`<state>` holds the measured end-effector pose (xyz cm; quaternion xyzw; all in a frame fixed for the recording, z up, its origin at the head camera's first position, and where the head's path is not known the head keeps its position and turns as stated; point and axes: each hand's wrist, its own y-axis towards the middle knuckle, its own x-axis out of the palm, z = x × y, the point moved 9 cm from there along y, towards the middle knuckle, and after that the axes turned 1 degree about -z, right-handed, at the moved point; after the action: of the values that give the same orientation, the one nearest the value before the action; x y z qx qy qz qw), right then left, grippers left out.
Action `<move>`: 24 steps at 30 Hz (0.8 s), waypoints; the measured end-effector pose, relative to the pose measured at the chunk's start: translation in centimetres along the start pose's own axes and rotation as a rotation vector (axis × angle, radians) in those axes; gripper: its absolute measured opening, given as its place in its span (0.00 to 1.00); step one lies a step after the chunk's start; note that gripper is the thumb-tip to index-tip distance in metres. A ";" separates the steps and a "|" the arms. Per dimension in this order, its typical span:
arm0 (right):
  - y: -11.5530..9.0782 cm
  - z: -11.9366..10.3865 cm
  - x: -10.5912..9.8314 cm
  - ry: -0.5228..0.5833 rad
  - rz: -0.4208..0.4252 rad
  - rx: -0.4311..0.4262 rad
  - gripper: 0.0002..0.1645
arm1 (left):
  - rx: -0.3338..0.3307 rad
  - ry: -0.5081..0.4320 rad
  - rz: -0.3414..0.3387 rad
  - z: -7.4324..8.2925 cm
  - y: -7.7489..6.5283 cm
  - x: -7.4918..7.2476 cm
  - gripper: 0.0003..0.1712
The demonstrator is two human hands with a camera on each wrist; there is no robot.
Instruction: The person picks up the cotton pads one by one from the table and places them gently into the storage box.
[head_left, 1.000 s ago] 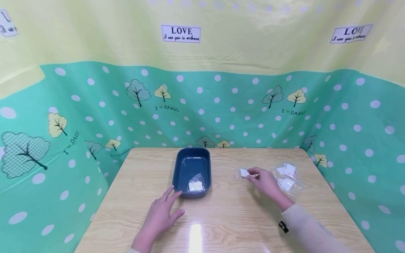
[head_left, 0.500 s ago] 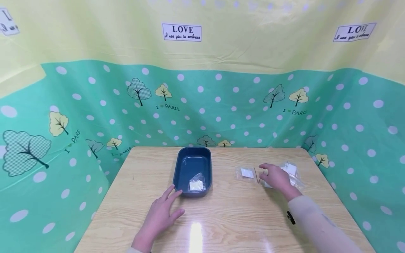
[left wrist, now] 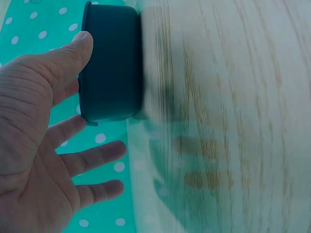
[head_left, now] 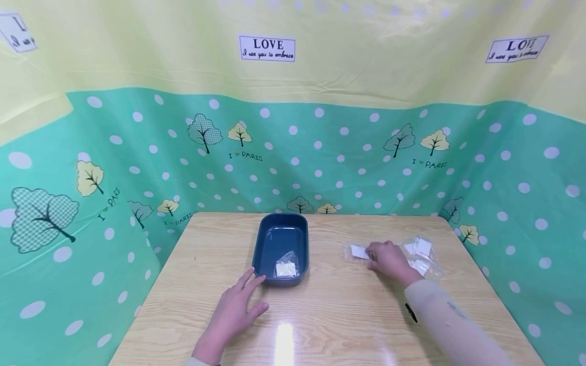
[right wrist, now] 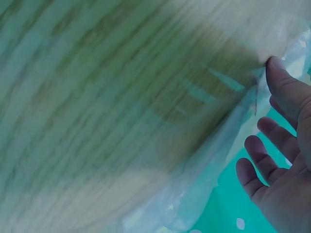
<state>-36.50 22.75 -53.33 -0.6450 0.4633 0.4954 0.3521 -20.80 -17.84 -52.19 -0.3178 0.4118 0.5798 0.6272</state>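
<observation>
My right hand [head_left: 389, 259] is at the right end of a small clear zip bag [head_left: 359, 251] with a white piece inside, lying on the table. In the right wrist view, thumb and forefinger pinch the clear plastic bag's edge [right wrist: 262, 92] while the other fingers are loosely bent. My left hand [head_left: 234, 308] rests its fingertips at the near left corner of a dark blue oblong dish [head_left: 257, 251], fingers spread. The left wrist view shows the dish's side [left wrist: 112, 63] with the thumb over its rim. Inside the dish lies another clear bag [head_left: 286, 268] with a white piece.
Several more clear bags [head_left: 422, 254] with white pieces lie in a heap right of my right hand. The wooden table [head_left: 339, 310] ends at a green and yellow printed curtain [head_left: 316, 152] behind and on both sides.
My right hand left the bag, shifted right toward the heap, then came back left onto the bag's right end. The bag has moved slightly right. My left hand has stayed at the dish.
</observation>
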 end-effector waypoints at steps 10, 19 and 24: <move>0.6 0.0 0.8 -0.072 -0.046 0.026 0.11 | 0.017 0.008 0.010 0.2 0.0 0.0 0.42; 0.1 -2.0 0.2 -0.118 -0.029 -0.035 0.07 | 0.013 -0.047 -0.004 -0.1 -0.1 0.1 0.43; 0.0 -2.3 0.3 -0.118 -0.003 -0.075 0.07 | 0.020 -0.087 -0.022 -0.2 -0.2 0.2 0.44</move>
<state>-35.73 20.54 -53.02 -0.6280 0.4217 0.5491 0.3553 -20.67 -17.91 -52.49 -0.2907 0.3863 0.5820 0.6539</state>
